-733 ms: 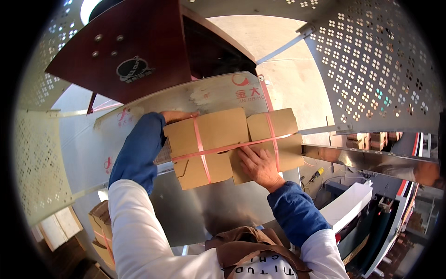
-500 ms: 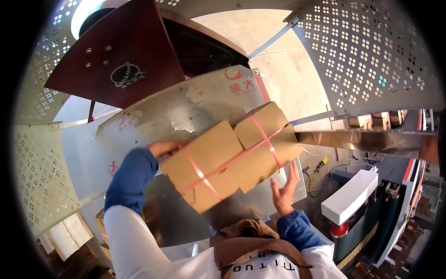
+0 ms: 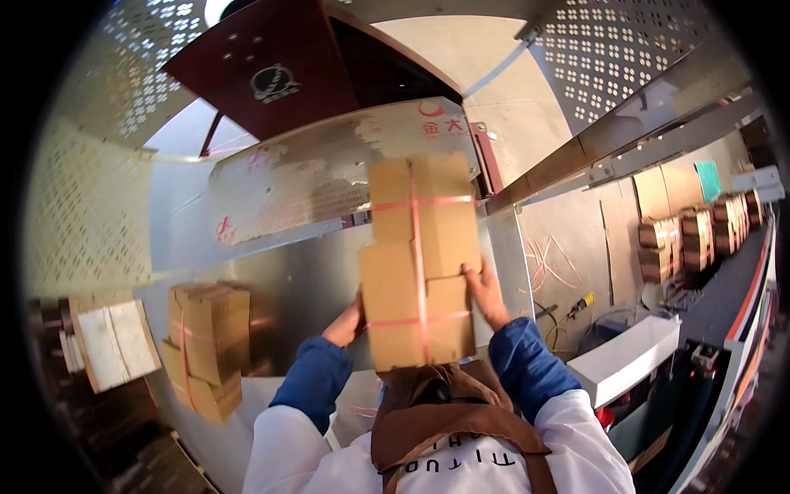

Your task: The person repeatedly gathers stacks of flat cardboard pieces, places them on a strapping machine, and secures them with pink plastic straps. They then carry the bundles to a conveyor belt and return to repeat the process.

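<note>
Steel machine desk (image 3: 280, 288) lies below us; our left hand (image 3: 346, 323) and right hand (image 3: 485, 292) grip closed on the strapped cardboard bundle (image 3: 420, 263), another bundle (image 3: 206, 346) near left.

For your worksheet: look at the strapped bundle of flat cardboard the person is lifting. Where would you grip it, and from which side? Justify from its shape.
Grip the cardboard bundle by its two long side edges, low down, one hand from each side, as the left hand and right hand do here. It is tall, flat and stepped, so opposed side holds probably steady it best; the thin pink straps look likelier to cut into fingers.
</note>
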